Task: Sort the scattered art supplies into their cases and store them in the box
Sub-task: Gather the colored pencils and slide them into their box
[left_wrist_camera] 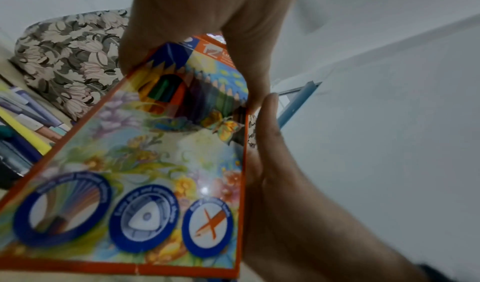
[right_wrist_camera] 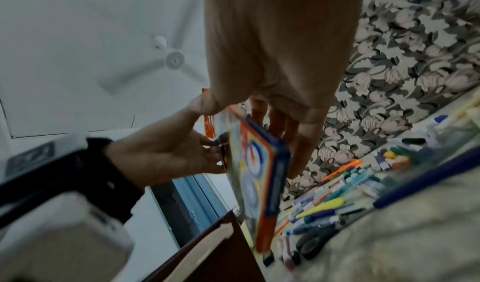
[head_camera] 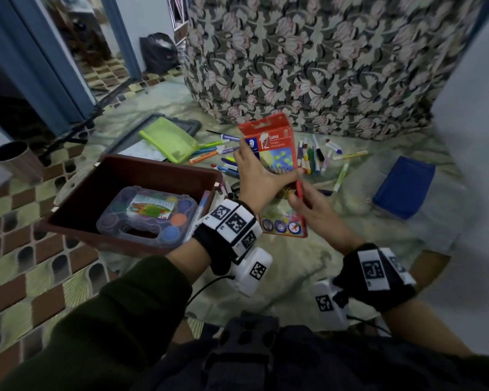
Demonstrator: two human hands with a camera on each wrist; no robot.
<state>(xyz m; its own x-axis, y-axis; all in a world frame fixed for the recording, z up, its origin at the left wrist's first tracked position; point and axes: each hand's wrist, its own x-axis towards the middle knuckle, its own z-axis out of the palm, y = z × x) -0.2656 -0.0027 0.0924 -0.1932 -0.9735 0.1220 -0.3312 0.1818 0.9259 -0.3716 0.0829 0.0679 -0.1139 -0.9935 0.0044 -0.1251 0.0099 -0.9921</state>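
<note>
My left hand (head_camera: 261,172) grips a red-orange box of coloured pencils (head_camera: 268,142) upright above the floor, thumb on one long edge and fingers on the other. The box's flowered front (left_wrist_camera: 145,163) fills the left wrist view. My right hand (head_camera: 302,197) pinches a red pencil (head_camera: 299,187) against the box's right edge. That pencil (right_wrist_camera: 209,122) also shows beside the box edge (right_wrist_camera: 262,173) in the right wrist view. A brown storage box (head_camera: 76,218) at the left holds a clear paint-set case (head_camera: 150,218).
Several markers and pens (head_camera: 316,156) lie scattered on the floor beyond the hands, before a floral-covered piece of furniture (head_camera: 322,60). A green pouch (head_camera: 168,139) lies behind the brown box. A blue case (head_camera: 404,186) lies at the right.
</note>
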